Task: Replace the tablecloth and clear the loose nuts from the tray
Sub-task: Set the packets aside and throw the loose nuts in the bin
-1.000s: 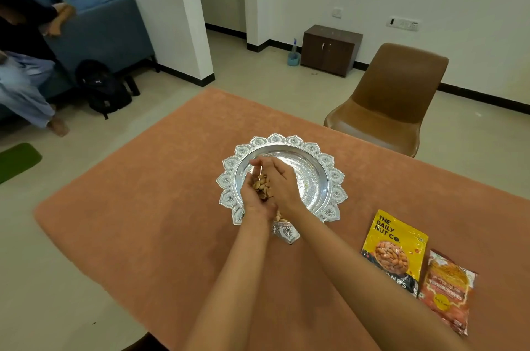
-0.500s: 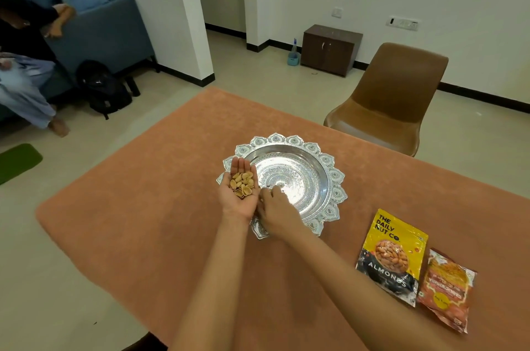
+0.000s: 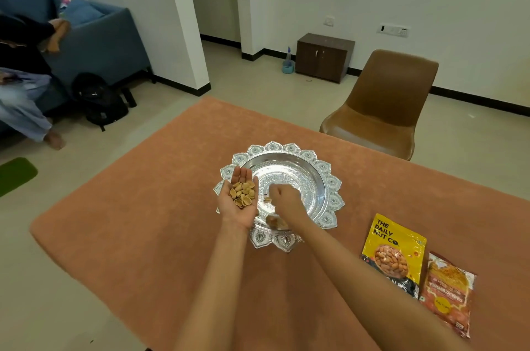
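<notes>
Fingers of the left hand (image 3: 239,203) lie straight and close together, palm up, cupped just enough to carry a small heap of nuts (image 3: 243,194). They are pale tan, curved and shell-like, some showing hollow insides. This hand hovers over the near left rim of the tray (image 3: 329,182), much where it was half a second ago.

The right hand (image 3: 282,198) has changed most. A second ago it was pressed over the left palm. Half a second ago it had dropped to the tray's near wall beside the left wrist, and now it reaches a little further into the basin. Its knuckles face up and its fingers curl downward. Whether they pinch anything cannot be told, as the fingertips are hidden. One loose nut (image 3: 268,199) lies on the metal just beside them.

The tray is round, silver and mirror-bright, with embossed rings on its floor and a scalloped rim of petal shapes. Its near wall reflects the right forearm. It sits on the table, on a tablecloth (image 3: 137,230) of matte terracotta fabric with a soft, slightly napped look and a rounded corner.

To the right on the cloth lie two glossy flat packets, touching at one edge. One is a yellow packet (image 3: 394,250) printed with almonds, the other an orange-red packet (image 3: 447,296).

Beyond the table stands a smooth brown moulded chair (image 3: 384,104).
</notes>
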